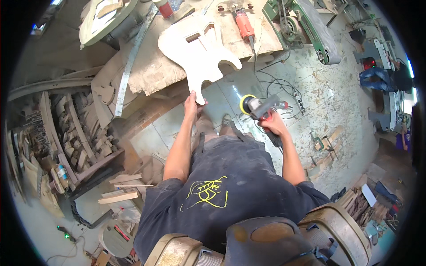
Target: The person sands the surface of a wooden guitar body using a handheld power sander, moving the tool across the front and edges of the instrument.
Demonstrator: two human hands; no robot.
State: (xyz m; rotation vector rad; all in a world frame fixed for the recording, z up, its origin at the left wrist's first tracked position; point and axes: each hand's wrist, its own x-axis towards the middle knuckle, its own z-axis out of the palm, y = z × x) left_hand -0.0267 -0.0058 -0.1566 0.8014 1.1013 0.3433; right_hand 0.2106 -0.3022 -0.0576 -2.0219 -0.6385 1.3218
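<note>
A pale wooden electric guitar body (202, 57) with routed cavities overhangs the near edge of the workbench (153, 73). My left hand (194, 106) is closed around its nearest horn, with the fingers partly hidden beneath the wood. In my right hand (275, 124) is a handheld power sander (265, 107), gripped by its red and dark handle. Its round yellow-edged pad (246, 104) points left toward the guitar body and stays apart from it. Whether the pad is spinning I cannot tell.
On the bench lie a red corded power tool (244, 26), a long metal straightedge (133, 62) and a red-and-white container (164, 9). A green belt sander (306, 31) stands at the right. Cables (284, 86) trail over the floor. Wood offcuts (82, 146) fill the left; another person (384, 80) is far right.
</note>
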